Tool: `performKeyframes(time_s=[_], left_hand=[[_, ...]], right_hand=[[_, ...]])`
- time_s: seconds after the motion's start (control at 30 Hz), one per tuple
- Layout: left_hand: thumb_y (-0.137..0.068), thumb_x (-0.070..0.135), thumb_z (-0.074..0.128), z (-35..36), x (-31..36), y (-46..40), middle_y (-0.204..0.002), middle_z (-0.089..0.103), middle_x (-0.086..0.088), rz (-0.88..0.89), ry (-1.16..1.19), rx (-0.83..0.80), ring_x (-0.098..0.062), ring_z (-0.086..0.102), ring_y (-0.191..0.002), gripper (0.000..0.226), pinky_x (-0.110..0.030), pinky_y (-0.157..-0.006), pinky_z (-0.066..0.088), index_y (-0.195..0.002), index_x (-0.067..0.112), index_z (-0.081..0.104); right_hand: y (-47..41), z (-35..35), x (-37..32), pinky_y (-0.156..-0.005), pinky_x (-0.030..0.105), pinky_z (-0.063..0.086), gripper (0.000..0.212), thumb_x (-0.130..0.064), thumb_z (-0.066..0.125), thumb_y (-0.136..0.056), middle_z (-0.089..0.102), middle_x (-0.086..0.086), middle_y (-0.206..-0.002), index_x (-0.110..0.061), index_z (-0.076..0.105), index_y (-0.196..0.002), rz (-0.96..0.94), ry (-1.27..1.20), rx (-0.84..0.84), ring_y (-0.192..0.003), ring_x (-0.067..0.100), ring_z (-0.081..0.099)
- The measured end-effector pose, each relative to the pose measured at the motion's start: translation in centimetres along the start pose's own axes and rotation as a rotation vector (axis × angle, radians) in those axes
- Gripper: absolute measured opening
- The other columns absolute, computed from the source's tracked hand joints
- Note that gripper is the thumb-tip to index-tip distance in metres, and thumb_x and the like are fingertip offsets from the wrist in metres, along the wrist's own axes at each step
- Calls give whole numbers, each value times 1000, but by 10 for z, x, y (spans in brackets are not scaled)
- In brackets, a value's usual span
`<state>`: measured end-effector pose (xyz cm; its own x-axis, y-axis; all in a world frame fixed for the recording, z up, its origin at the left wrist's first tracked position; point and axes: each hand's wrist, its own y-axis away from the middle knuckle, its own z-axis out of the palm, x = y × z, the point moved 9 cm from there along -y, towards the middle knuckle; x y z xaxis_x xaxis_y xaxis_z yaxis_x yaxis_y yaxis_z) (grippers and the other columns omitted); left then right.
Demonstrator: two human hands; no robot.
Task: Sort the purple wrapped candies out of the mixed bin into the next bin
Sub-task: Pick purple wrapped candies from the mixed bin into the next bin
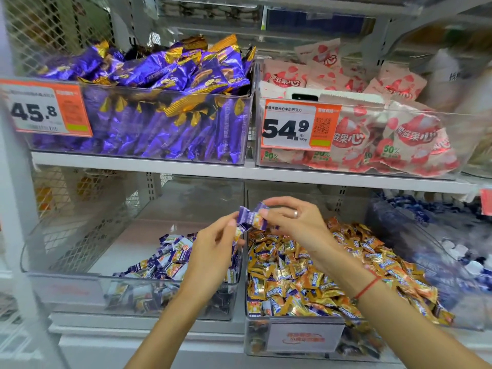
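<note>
At lower left of the frame, the clear left bin [80, 275] has bare floor across its left and rear; its purple candies [165, 262] heap only at the right front. The shelf edge [239, 174] above caps the height of entry to both lower bins. At lower centre-right, the mixed bin [292, 339] is heaped with gold candies [319, 275] above its front wall. Both hands meet over the dividing walls, holding a purple candy [251, 215].

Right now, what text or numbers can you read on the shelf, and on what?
"45.8": orange-and-white price tag on the clear bin of purple packets.
"54.9": orange-and-white price tag on the clear bin of pink packets.
"50%": pink-and-white packets.
Small candy wrappers and lower bin labels: too blurred.
</note>
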<state>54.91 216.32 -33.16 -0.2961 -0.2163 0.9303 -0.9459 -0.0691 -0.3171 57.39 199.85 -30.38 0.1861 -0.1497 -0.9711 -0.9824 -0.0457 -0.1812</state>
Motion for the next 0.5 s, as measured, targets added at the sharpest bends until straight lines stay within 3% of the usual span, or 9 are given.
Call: performKeyframes(time_s=[0.07, 0.13, 0.23, 0.33, 0.4, 0.5], left_hand=[[-102, 37, 35, -9, 0, 1, -60, 65, 7, -106, 115, 84, -1, 49, -41, 37, -11, -43, 38, -90, 23, 68], [-101, 38, 38, -22, 5, 1, -69, 65, 5, -83, 142, 142, -3, 53, -51, 33, -16, -46, 40, -84, 26, 64], [-99, 36, 45, -49, -1, -2, -86, 67, 1, -24, 50, 222, -7, 59, -69, 18, -30, -59, 44, -92, 31, 61], [-96, 44, 49, -72, -20, -11, -97, 68, 4, -53, -204, 218, -15, 62, -88, 18, -39, -77, 51, -104, 32, 61], [-94, 46, 52, -72, -33, -15, -122, 64, 5, -123, -423, 100, -18, 59, -109, 35, -40, -91, 48, -126, 30, 56], [-95, 46, 49, -63, -32, -10, -145, 47, 6, -108, -592, 51, -18, 43, -132, 49, -39, -102, 39, -142, 30, 44]], right_hand=[[-2, 22, -10, -61, 13, 51, 16, -18, 76, -81, 76, -1, -82, -15, 71, -96, -86, -6, 8, -73, 4, 70], [-9, 44, -17, -56, 11, 47, 15, -14, 77, -80, 74, 3, -79, -10, 72, -93, -138, -48, 7, -65, 0, 67], [-19, 80, -25, -61, 12, 47, 18, -21, 71, -87, 73, -3, -85, -12, 74, -102, -172, 42, -126, -73, 0, 65], [-21, 100, -16, -79, 7, 45, 31, -29, 55, -98, 68, -11, -112, -22, 63, -127, -134, 306, -406, -102, -2, 59], [-24, 80, -18, -85, 4, 42, 31, -26, 54, -98, 63, -12, -124, -25, 61, -128, -219, 431, -382, -108, -5, 56], [-30, 28, -16, -89, 15, 45, 23, -23, 58, -96, 67, -14, -114, -28, 68, -115, -291, 505, -166, -104, -2, 60]])
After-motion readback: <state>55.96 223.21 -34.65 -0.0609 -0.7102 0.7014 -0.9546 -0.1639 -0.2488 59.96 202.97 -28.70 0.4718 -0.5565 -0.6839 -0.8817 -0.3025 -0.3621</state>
